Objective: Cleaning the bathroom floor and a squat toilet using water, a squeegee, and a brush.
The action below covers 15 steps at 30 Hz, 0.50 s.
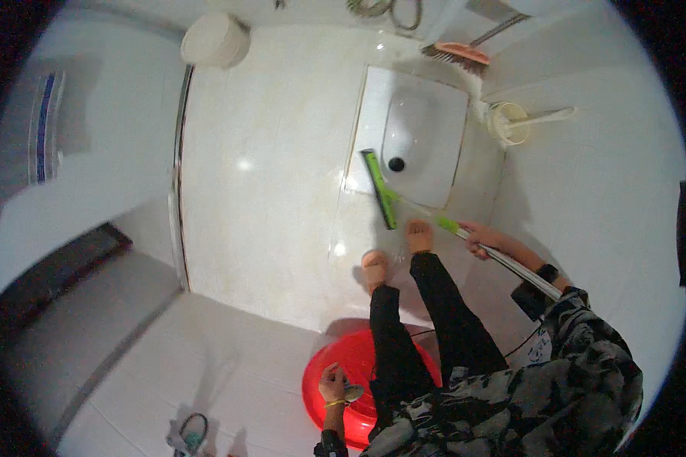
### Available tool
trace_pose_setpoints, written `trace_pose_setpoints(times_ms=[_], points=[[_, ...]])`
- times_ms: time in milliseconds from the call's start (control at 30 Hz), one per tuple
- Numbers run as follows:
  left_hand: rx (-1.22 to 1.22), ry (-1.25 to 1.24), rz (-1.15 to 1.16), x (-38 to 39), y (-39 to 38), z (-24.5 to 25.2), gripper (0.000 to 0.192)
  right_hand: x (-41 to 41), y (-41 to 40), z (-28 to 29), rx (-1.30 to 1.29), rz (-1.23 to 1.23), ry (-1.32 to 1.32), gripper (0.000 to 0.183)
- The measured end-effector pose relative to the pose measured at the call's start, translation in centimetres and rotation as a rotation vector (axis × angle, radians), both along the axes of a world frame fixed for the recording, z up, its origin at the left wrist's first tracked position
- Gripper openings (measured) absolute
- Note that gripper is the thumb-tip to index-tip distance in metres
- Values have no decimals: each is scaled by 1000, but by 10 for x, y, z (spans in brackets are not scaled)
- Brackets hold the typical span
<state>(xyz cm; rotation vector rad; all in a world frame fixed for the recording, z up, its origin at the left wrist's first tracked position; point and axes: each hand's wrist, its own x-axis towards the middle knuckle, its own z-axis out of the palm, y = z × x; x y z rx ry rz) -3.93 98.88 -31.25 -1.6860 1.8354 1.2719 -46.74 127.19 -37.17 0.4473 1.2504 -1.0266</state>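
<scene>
My right hand (479,240) is closed around the silvery pole of a green floor squeegee (381,189), just behind its green collar. The squeegee's blade lies across the near left corner of a white squat toilet (429,134) and the pale floor beside it. Low in the picture, my left hand (332,384) is over a large red plastic basin (349,357), fingers curled. A small greyish roundish object shows beside that palm; whether the hand holds it cannot be made out.
An orange-backed broom (463,52) leans in the far right corner. Below it stands a tub with a white-handled toilet brush (509,123). A whitish bucket (212,41) is at the far left, by a door track (178,148). A hose (403,14) lies at the top.
</scene>
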Motion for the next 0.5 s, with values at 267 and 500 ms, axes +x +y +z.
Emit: trace_pose_setpoints(times_ms=[267,500], points=[[18,73,-124,-135,-101,5,17,-5,54,29,284,-78,401,66],[23,41,-428,-235,-211,-24,17,22,-40,-55,423,-324,457,79]])
